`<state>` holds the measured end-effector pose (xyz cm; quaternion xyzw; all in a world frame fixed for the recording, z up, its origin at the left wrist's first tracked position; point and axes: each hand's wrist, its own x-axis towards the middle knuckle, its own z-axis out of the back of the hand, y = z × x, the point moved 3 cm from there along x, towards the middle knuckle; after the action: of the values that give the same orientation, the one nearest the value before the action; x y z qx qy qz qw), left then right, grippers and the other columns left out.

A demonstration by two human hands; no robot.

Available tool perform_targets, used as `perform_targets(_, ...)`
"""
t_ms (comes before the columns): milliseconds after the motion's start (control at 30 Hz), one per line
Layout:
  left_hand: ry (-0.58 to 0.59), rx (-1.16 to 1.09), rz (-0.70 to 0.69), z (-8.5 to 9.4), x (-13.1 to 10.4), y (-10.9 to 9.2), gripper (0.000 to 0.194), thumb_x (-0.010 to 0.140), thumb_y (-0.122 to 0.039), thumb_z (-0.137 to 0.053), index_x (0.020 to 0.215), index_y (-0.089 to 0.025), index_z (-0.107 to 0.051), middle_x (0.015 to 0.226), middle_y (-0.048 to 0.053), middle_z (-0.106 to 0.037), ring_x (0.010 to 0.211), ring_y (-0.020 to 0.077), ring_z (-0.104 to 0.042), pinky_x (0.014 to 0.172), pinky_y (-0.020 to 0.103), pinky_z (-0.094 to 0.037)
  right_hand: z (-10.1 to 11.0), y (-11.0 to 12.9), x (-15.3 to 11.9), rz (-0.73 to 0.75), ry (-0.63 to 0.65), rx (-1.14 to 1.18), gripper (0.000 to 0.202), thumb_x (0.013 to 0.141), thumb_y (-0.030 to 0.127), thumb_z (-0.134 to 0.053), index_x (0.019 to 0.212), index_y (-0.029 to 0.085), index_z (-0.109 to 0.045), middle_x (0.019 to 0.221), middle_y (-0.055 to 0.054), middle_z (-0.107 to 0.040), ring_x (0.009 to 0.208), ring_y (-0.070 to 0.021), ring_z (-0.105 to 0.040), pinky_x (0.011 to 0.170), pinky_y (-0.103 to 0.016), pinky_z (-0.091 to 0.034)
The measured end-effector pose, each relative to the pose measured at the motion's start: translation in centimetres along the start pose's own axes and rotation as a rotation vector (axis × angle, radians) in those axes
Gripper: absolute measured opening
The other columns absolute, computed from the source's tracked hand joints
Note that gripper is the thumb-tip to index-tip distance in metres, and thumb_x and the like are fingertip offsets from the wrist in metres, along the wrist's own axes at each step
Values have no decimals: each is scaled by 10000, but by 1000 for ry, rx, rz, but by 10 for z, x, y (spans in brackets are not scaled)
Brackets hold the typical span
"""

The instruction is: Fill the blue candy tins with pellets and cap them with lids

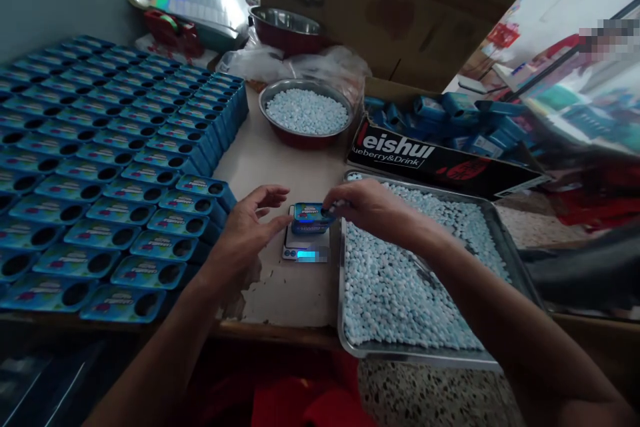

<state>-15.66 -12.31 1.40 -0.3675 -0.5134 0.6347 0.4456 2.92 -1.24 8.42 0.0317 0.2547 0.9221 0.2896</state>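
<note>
Hands (360, 203) at box (307, 215) on scale (290, 253); carton (440, 160) txt "eishui" (start unclear).

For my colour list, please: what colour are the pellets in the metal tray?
The pellets are pale blue and white; see the head view.

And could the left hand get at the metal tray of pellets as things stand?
Probably not directly: the small scale with a blue container on it sits between the left hand and the metal tray, and the right hand is also in the way.
</note>
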Motion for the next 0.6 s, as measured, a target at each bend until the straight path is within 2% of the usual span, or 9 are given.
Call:
perform_targets(133, 15, 13, 33, -1, -1, -1, 391, 789, -322, -756, 1170, -261, -691, 1208, 71, -693, 1133, 284, -624, 1011, 423, -475, -6, 2, 12, 21, 27, -116, 250, 827, 77, -680, 1010, 211, -784, 870, -43, -735, 759, -151, -625, 700, -263, -417)
perform_targets(233, 35, 61, 33, 1, 1, -1, 400, 808, -336, -736, 1198, -269, -675, 1260, 65, -677, 1173, 283, -611, 1043, 437, -464, -4, 1, 13, 14, -38, -91, 229, 813, 51, -677, 927, 213, -793, 843, -31, -737, 754, -147, -637, 711, -263, -442)
perform_targets(300, 62, 98, 30, 4, 2, 0, 400, 813, -346, -727, 1202, -275, -665, 1280, 56, -669, 1194, 277, -605, 1067, 453, -454, -2, -5, 7, -13, -104, 3, 175, 818, 75, -682, 860, 207, -789, 798, -22, -731, 732, -143, -643, 704, -264, -461)
perform_targets(367, 75, 130, 28, 8, 3, 1, 394, 819, -351, -716, 1203, -278, -658, 1285, 51, -667, 1194, 274, -609, 1075, 471, -453, -1, -16, -6, -76, -176, 185, 82, 833, 172, -710, 864, 194, -783, 758, -22, -722, 684, -142, -647, 664, -267, -485)
perform_targets(467, 57, 164, 21, 9, 2, -1, 380, 836, -349, -697, 1206, -276, -656, 1283, 58, -670, 1184, 280, -617, 1058, 497, -468, -3, -38, -27, -201, -290, 482, 223, 820, 367, -757, 909, 163, -771, 680, -23, -693, 578, -140, -629, 558, -269, -496)
perform_targets(533, 49, 180, 8, 5, 1, -5, 361, 846, -344, -687, 1198, -271, -660, 1273, 62, -676, 1177, 282, -621, 1046, 500, -478, -6, -45, -33, -229, -362, 555, 276, 799, 420, -776, 887, 158, -766, 659, -23, -682, 547, -133, -610, 524, -266, -484)
perform_targets(600, 48, 196, -15, 0, 0, -9, 350, 855, -341, -679, 1196, -264, -660, 1266, 62, -679, 1174, 276, -622, 1040, 487, -482, -8, -42, -32, -183, -424, 522, 233, 801, 393, -780, 868, 170, -768, 712, -30, -708, 604, -139, -628, 565, -268, -496)
